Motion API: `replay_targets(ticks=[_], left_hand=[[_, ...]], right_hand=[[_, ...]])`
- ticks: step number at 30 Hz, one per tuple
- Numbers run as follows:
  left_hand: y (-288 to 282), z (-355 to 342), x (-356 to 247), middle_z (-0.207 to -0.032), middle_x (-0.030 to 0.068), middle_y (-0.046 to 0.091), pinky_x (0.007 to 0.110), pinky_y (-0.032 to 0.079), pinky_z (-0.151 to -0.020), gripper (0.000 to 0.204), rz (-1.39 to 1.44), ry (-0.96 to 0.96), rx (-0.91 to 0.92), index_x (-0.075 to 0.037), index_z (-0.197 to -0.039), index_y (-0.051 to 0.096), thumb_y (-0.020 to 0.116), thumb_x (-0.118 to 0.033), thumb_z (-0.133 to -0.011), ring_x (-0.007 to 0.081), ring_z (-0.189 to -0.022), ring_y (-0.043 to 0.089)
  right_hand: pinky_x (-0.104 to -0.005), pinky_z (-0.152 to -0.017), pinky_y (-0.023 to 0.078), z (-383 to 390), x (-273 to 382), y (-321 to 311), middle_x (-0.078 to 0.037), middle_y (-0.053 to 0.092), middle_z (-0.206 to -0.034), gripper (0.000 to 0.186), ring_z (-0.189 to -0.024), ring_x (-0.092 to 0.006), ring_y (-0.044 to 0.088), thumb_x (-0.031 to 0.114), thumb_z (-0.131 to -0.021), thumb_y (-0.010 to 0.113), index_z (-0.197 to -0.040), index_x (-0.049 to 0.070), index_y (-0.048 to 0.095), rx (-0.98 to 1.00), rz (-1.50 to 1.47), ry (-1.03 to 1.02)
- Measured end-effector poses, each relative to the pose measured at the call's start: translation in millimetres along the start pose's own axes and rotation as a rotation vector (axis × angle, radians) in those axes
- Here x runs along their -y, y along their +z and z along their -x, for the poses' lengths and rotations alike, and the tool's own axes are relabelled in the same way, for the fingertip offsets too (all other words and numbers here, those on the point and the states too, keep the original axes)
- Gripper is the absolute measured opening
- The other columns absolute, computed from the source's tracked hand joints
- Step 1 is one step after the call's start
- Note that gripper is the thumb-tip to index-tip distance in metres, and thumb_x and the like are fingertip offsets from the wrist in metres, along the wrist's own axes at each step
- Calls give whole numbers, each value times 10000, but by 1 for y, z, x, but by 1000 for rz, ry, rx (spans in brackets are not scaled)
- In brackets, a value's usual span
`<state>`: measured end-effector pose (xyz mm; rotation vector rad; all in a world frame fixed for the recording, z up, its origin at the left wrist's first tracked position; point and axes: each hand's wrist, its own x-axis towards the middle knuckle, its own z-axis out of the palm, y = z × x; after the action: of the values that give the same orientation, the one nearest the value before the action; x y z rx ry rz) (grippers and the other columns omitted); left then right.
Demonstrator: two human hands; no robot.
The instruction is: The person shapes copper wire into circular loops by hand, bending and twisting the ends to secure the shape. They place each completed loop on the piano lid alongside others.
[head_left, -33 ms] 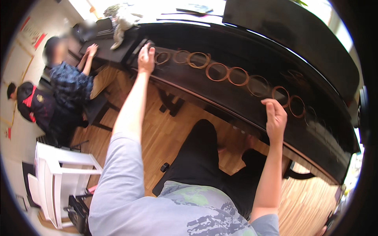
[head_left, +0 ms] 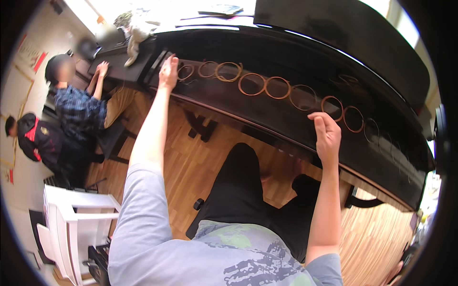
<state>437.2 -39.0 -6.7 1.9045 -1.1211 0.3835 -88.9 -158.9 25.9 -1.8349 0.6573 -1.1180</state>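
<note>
Before me stands a black upright piano (head_left: 210, 102); its sloping front panel carries a row of coiled wire rings. My left hand (head_left: 168, 74) is at the panel's left end, fingers stretched upward and holding nothing I can see, beside a small coil (head_left: 186, 79). My right hand (head_left: 327, 136) is over the right half of the panel, fingers loosely bent, thumb apart, with nothing visible in it. Just beyond its fingertips are a thin silvery coil (head_left: 303, 110) and a copper-coloured coil (head_left: 332, 119). Two more copper coils (head_left: 252, 96) lie between my hands.
A person in a plaid shirt (head_left: 78, 107) sits at the left by a dark surface (head_left: 121, 69). Another person in a dark jacket (head_left: 40, 140) is further left. White furniture (head_left: 71, 224) stands at lower left. My black-trousered legs (head_left: 234, 190) are below the piano's edge, above a wooden floor (head_left: 179, 174).
The whole view has shifted slightly, so the piano and coils appear further left and a little higher. My hands keep nearly the same places against the panel.
</note>
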Motion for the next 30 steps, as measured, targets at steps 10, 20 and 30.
replay_targets(ticks=[10,20,30], left_hand=[[13,-7,-42,-1265,205,564,376,357,-1042,695,214,218,-243,11,-1263,544,304,-573,-974,324,-1215,509],[13,0,-27,-1112,177,639,375,389,-983,640,375,164,-392,-6,-1107,627,329,-557,-970,316,-1080,573],[-35,107,-170,-834,60,606,265,437,-672,100,815,-22,-647,-11,-865,605,592,-101,-907,116,-717,518]], right_hand=[[-197,-576,320,2,-1,-8,50,492,-681,242,-648,-32,398,209,-964,567,-887,-10,637,-6,-13,18],[-182,-558,283,10,-12,2,36,498,-724,216,-640,-27,381,184,-958,574,-850,-2,585,-21,128,-73],[-217,-483,298,30,128,-4,-43,497,-693,366,-537,-108,400,339,-895,665,-1020,12,556,-8,121,-637]])
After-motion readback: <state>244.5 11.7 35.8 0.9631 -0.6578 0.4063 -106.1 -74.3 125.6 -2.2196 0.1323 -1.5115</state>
